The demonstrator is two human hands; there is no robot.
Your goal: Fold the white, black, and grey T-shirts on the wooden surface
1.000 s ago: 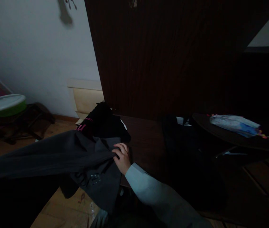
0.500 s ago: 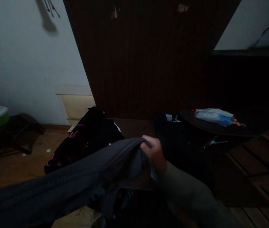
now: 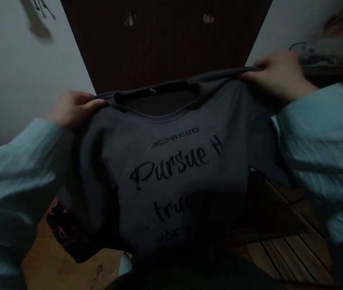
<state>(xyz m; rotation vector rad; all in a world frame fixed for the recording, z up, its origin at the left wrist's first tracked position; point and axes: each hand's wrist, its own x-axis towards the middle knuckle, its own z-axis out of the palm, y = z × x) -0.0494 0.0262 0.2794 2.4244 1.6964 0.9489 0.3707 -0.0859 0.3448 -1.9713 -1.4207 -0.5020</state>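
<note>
A dark grey T-shirt (image 3: 174, 169) with black lettering hangs spread out in front of me, its front and round neckline facing me. My left hand (image 3: 73, 106) pinches it at the shoulder on the left, thumb on top of the cloth. At the other shoulder my right hand (image 3: 277, 76) is closed on the fabric, pulling the top edge taut. The right side of the shirt sits slightly higher than the left. Its lower part falls into shadow, and the hem is hard to make out.
Behind the shirt stands a dark wooden panel (image 3: 165, 44) beside a white wall (image 3: 17, 60). Black cloth with pink print (image 3: 68, 233) shows at lower left, above the wooden floor (image 3: 89, 270). Wooden slats (image 3: 283, 257) lie at lower right. Blurred items rest on a shelf at upper right.
The shirt was stretched sideways in a bunch, with one hand gripping it near the middle. Now both hands hold it up by the shoulders, opened out with its print showing.
</note>
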